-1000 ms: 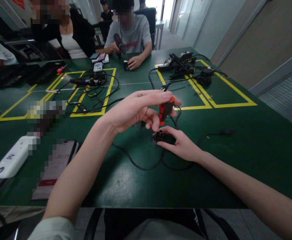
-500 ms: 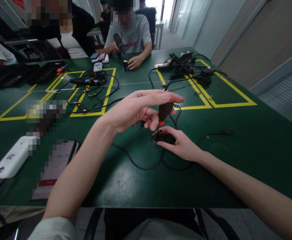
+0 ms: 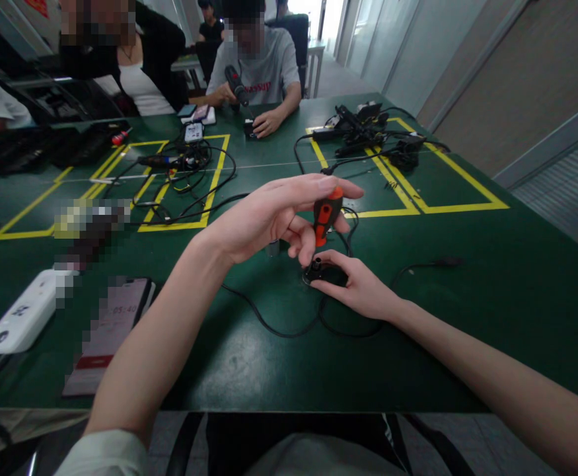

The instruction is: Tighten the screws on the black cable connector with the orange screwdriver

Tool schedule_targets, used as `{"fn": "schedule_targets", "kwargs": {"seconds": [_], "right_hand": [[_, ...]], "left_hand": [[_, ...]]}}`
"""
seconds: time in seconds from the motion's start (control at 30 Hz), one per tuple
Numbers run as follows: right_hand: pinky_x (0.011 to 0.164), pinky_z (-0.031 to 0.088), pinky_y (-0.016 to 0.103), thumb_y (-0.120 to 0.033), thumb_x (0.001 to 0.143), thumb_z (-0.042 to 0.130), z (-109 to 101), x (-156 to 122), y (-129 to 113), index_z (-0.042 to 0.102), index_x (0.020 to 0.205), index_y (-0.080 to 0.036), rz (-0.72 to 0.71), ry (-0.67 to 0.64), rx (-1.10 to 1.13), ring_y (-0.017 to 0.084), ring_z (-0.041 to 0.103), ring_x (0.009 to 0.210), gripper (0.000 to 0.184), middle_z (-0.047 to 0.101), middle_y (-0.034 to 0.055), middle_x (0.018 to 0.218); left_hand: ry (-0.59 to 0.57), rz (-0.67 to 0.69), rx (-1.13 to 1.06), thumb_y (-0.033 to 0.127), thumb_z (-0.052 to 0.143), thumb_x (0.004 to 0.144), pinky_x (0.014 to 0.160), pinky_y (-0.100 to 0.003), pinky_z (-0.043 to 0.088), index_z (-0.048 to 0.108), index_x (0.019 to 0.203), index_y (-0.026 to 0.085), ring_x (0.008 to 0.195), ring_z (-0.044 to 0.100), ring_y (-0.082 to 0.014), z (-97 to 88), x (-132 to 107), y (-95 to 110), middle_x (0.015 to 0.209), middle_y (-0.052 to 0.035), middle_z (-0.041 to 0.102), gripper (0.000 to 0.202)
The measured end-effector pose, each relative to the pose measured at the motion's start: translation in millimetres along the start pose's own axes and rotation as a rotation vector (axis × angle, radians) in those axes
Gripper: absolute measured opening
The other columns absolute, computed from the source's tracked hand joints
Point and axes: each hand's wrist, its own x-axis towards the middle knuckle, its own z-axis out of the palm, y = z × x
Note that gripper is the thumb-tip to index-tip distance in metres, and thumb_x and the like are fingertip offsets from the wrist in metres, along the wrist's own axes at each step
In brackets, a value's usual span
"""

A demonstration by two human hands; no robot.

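Note:
My left hand (image 3: 283,215) is closed round the black-and-orange handle of a screwdriver (image 3: 325,215), its outstretched fingers reaching over the handle's top. The screwdriver stands nearly upright, with its lower end behind my fingers. Below it, my right hand (image 3: 355,287) grips a small round black part (image 3: 314,272) with a short black post, holding it against the table. A thin black cable (image 3: 269,328) loops over the table around that part; where it joins is hidden. Just behind my left fingers a small grey cylinder (image 3: 273,248) is partly visible.
On the green table (image 3: 249,377), a phone (image 3: 110,330) and a white power strip (image 3: 18,314) lie at the left. Black cables (image 3: 189,158) and black devices (image 3: 358,129) lie farther back near yellow tape outlines. Across the table, a co-worker holds a power drill (image 3: 236,86).
The screwdriver handle has turned, so a broad orange panel now faces me. My left fingers have shifted slightly with it. My right hand and the black part have stayed in place.

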Motion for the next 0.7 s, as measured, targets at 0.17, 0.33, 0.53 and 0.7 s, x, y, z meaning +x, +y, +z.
{"fn": "schedule_targets", "kwargs": {"seconds": [0.17, 0.33, 0.53, 0.7], "right_hand": [[0.096, 0.063, 0.042, -0.029, 0.093, 0.072, 0.1, 0.1, 0.2, 0.064, 0.113, -0.022, -0.003, -0.001, 0.007, 0.024, 0.077, 0.1, 0.023, 0.08, 0.0065, 0.108], [0.096, 0.063, 0.043, -0.03, 0.093, 0.072, 0.7, 0.5, 0.6, 0.064, 0.113, -0.022, -0.007, 0.001, 0.012, 0.025, 0.077, 0.101, 0.023, 0.08, 0.007, 0.109], [0.098, 0.063, 0.042, -0.029, 0.093, 0.071, -0.8, 1.1, -1.5, 0.065, 0.114, -0.022, -0.006, -0.003, 0.013, 0.025, 0.077, 0.105, 0.023, 0.08, 0.0073, 0.111], [0.1, 0.063, 0.042, -0.028, 0.093, 0.071, -1.3, 1.0, -2.3, 0.065, 0.114, -0.022, -0.006, -0.003, 0.011, 0.024, 0.078, 0.105, 0.023, 0.081, 0.0071, 0.112]], "left_hand": [[0.008, -0.006, 0.03, 0.052, 0.059, 0.101, 0.049, -0.018, 0.052, 0.068, 0.111, 0.014, 0.055, 0.068, -0.0082, 0.5, 0.7, 0.9, 0.097, -0.0042, 0.077, 0.04], [0.045, 0.013, 0.035, 0.044, 0.073, 0.094, 0.045, -0.014, 0.047, 0.062, 0.103, 0.017, 0.049, 0.064, -0.0055, 1.7, 0.6, 1.8, 0.09, -0.0002, 0.077, 0.03], [0.084, 0.017, 0.045, 0.05, 0.057, 0.102, 0.05, -0.019, 0.054, 0.07, 0.113, 0.014, 0.052, 0.065, -0.0069, 1.6, 2.2, 1.4, 0.096, -0.0037, 0.077, 0.039], [0.097, 0.037, 0.068, 0.047, 0.067, 0.098, 0.046, -0.017, 0.049, 0.067, 0.106, 0.015, 0.052, 0.068, -0.0075, 0.5, 1.5, 1.8, 0.1, -0.005, 0.077, 0.034]]}}
